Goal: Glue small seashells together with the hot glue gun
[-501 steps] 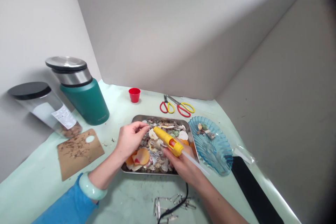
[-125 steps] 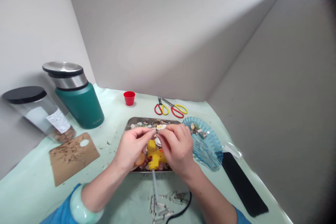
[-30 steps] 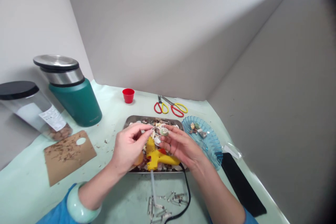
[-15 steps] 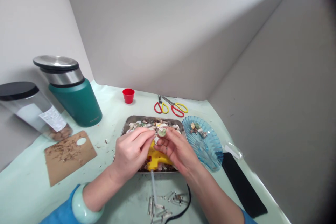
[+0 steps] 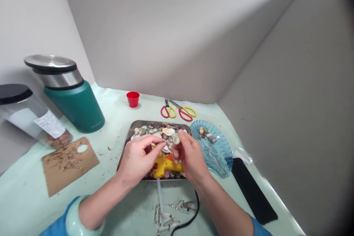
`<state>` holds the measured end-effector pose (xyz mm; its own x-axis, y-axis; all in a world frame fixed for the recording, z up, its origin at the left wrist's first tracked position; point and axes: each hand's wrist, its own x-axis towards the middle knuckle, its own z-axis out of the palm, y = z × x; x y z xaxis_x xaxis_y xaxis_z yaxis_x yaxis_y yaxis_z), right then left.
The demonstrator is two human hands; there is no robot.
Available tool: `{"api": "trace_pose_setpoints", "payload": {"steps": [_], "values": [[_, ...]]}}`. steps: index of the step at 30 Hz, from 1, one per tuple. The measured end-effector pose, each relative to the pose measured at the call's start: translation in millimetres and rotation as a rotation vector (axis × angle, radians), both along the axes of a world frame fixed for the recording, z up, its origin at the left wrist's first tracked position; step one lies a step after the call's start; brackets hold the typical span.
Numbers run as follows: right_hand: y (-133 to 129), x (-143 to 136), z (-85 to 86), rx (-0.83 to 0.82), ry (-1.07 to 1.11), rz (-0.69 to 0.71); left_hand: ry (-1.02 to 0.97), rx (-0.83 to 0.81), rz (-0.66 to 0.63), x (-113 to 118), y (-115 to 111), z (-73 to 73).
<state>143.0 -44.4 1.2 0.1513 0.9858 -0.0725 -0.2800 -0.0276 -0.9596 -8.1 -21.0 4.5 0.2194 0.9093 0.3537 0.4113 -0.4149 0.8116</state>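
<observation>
Between the thumb and fingers of my right hand is a small pale-green shell, held above the metal tray. My left hand is closed in a pinch just left of it; whatever its fingertips grip is too small to make out. Both hands hover over the tray, which is full of mixed seashells. A yellow glue gun lies across the tray's near side, partly covered by my right hand. Its clear glue stick pokes out over the near rim.
Small metal clips and a black cord lie in front. To the right are a blue shell-shaped plate with several shells and a black strip. Scissors, a red cup, green bottle, jar and brown board stand around.
My hands have drawn apart a little. The right hand has moved the green shell slightly right, away from the left fingertips. The whole view has shifted a little.
</observation>
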Motion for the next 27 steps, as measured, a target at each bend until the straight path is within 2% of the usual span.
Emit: {"api": "trace_pose_setpoints", "payload": {"steps": [5,10,15,18,22,27], "values": [[1.6,3.4,3.0,0.027,-0.125,0.007,-0.076,-0.35,-0.104,0.6,-2.8,6.5],[3.2,7.0,1.8,0.067,-0.15,0.043,-0.198,-0.485,-0.183,0.8,-4.0,14.2],[1.7,8.2,0.4,0.048,-0.311,0.115,-0.246,-0.623,-0.217,0.9,-4.3,17.3],[0.1,9.2,3.8,0.014,-0.356,0.178,-0.225,-0.659,-0.162,-0.1,-3.7,20.2],[-1.2,10.7,9.7,0.016,-0.343,0.268,-0.253,-0.622,-0.13,-1.9,-2.2,24.2],[-1.5,9.9,8.7,0.015,-0.337,0.273,-0.278,-0.612,-0.117,-1.7,-0.6,23.0]]}}
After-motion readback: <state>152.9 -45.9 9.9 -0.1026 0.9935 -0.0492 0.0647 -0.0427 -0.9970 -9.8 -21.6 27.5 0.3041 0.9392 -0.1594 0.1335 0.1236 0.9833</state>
